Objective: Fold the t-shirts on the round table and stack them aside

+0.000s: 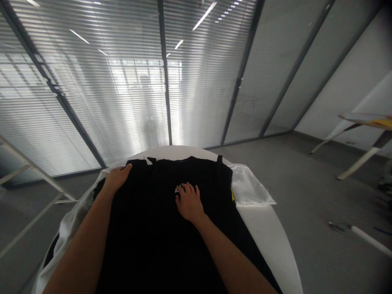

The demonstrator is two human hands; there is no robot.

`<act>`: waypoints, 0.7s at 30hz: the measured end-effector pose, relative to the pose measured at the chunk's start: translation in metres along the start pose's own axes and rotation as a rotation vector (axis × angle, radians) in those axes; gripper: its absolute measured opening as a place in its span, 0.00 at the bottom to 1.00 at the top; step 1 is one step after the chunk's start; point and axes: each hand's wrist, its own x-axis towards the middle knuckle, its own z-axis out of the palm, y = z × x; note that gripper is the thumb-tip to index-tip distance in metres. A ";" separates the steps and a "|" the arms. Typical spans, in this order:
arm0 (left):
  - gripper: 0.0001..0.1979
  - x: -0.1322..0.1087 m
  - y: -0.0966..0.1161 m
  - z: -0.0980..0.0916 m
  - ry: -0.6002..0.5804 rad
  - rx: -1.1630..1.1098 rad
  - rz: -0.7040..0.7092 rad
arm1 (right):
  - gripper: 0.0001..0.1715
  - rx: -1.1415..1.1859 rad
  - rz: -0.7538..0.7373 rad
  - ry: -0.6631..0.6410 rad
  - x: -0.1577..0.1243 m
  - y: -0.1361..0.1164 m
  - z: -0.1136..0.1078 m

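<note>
A black garment (153,228) lies spread on a round white table (266,232), with two short loops or straps at its far edge. My left hand (116,179) rests on the garment's far left edge, with its fingers together and no visible grip. My right hand (189,201) lies flat near the garment's middle, fingers spread, close to a small white tag or speck (177,189). A white cloth (248,185) sticks out from under the garment on the right, with a bit of yellow (232,196) at its edge. More white fabric (72,228) hangs past the table's left side.
Glass partitions with slatted blinds (122,94) stand beyond the table. A white-legged side table (364,130) with a yellow item stands at the right. A white frame (30,188) leans at the left. A white tube (370,241) and a small tool (337,227) lie on the grey floor.
</note>
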 end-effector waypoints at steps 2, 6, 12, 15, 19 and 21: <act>0.27 0.013 0.009 -0.001 -0.022 0.046 -0.030 | 0.24 0.004 0.002 0.009 0.000 0.000 0.000; 0.23 0.035 0.021 0.001 -0.020 0.025 -0.032 | 0.24 0.013 0.004 -0.006 0.001 0.001 0.001; 0.23 0.033 0.009 0.004 0.288 -0.112 -0.065 | 0.23 0.031 0.002 0.023 0.002 0.003 0.002; 0.23 0.022 -0.007 0.007 0.305 -0.084 -0.100 | 0.23 0.035 0.000 0.030 0.002 0.003 0.002; 0.21 0.005 -0.020 0.014 0.339 -0.096 -0.072 | 0.23 0.023 0.009 0.027 0.002 0.002 0.001; 0.21 -0.001 -0.024 0.019 0.408 -0.110 -0.040 | 0.23 0.020 0.004 0.031 0.002 0.002 0.002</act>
